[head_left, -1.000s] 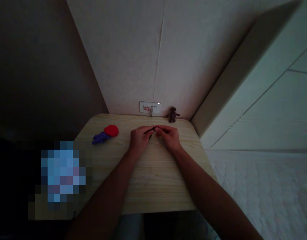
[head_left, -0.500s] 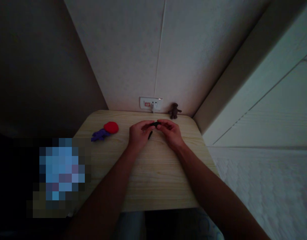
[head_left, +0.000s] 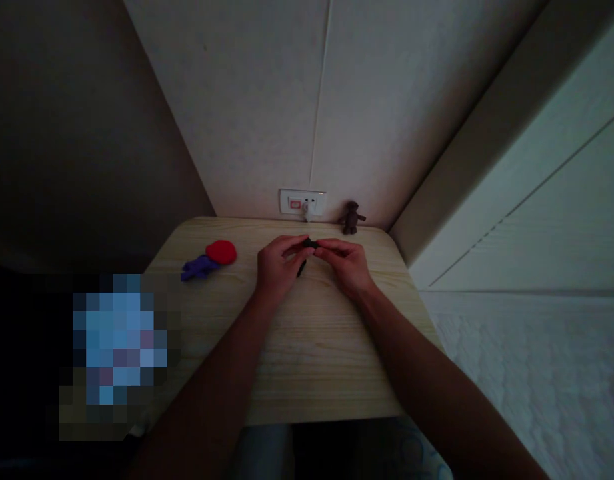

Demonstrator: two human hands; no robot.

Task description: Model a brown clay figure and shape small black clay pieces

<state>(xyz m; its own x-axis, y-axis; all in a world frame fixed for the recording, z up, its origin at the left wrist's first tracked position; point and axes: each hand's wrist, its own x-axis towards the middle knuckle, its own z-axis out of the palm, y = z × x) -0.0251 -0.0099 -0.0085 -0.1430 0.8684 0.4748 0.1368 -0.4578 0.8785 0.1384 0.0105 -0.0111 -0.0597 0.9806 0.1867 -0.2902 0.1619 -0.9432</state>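
Observation:
Over the far half of the wooden table (head_left: pixel 327 353), my left hand (head_left: pixel 281 263) and my right hand (head_left: pixel 347 265) meet at the fingertips. Both pinch a small black clay-like piece (head_left: pixel 311 244) between thumb and fingers; its exact shape is partly hidden. Just below it, beside my left thumb, a second thin black piece (head_left: pixel 301 269) shows, partly covered by that hand. To the left lies a purple clay-like figure (head_left: pixel 201 267) with a round red piece (head_left: pixel 221 252) at its upper end. A dark brown little figure (head_left: pixel 352 219) stands upright at the back right.
A wall socket with a white plug (head_left: pixel 303 203) sits just above the table's back edge. A blurred-out bright patch (head_left: pixel 119 340) covers the left side. A pale panelled cabinet (head_left: pixel 527 220) rises on the right, with a white quilted surface (head_left: pixel 531 380) below it.
The view has shifted slightly. My right hand has turned a little and its fingers are straighter, while both hands keep their pinch on the black piece. The figures stay in place.

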